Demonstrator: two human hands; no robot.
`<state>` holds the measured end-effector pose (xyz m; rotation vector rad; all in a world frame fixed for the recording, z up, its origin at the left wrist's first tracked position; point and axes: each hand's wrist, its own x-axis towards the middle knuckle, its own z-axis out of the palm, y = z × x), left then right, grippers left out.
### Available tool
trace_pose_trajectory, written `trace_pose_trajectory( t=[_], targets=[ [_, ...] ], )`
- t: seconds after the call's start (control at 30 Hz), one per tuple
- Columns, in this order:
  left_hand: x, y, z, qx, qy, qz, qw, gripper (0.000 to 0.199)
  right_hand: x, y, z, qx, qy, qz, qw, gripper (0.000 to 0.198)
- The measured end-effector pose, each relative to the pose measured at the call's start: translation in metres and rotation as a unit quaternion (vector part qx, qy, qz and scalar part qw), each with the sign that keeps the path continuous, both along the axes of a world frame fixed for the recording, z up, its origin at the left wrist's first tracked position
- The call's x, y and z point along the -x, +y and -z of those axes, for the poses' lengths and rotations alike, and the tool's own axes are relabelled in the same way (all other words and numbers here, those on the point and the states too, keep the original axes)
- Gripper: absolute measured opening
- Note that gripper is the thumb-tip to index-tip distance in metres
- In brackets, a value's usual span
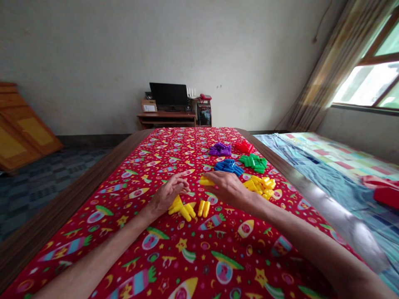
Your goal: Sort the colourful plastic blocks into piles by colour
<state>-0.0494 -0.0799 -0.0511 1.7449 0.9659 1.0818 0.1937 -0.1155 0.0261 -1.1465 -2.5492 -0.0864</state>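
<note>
- Here's our right hand grasping a yellow piece, just our side of the blue pile!
- Our left hand is loose, fingers spread, left of the blue pile, beside more yellow blocks.
- Behind the blue pile, we spot the purple pile!

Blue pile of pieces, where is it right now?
Head view, right of centre: the blue pile lies on the red cloth just beyond the right hand, left of the green pile.
</note>
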Motion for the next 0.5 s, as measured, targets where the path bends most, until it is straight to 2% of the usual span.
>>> trace_pose_trajectory(
  t=[0.07, 0.13, 0.23, 0.3, 0.4, 0.5],
  targets=[
    [-0.001, -0.002, -0.001, -0.019, 0.028, 0.002, 0.999, 0.055, -0.037, -0.004, -0.006, -0.045, 0.024, 0.016, 0.999, 0.026],
    [-0.003, -0.005, -0.005, -0.030, 0.068, 0.009, 0.997, 0.051, -0.076, -0.006, -0.004, -0.079, 0.027, 0.031, 0.996, 0.028],
    [0.000, -0.005, -0.018, -0.042, 0.154, 0.058, 0.985, 0.046, -0.126, -0.009, 0.014, -0.099, 0.017, 0.068, 0.993, 0.030],
    [0.007, -0.005, -0.032, -0.062, 0.243, 0.114, 0.961, 0.044, -0.150, -0.011, 0.028, -0.106, 0.014, 0.099, 0.989, 0.032],
    [0.021, -0.008, -0.054, -0.073, 0.377, 0.165, 0.908, 0.052, -0.164, -0.014, 0.037, -0.110, 0.010, 0.120, 0.987, 0.035],
    [0.028, -0.017, -0.066, -0.059, 0.470, 0.145, 0.868, 0.074, -0.151, -0.018, 0.025, -0.117, 0.028, 0.100, 0.988, 0.033]
  ],
)
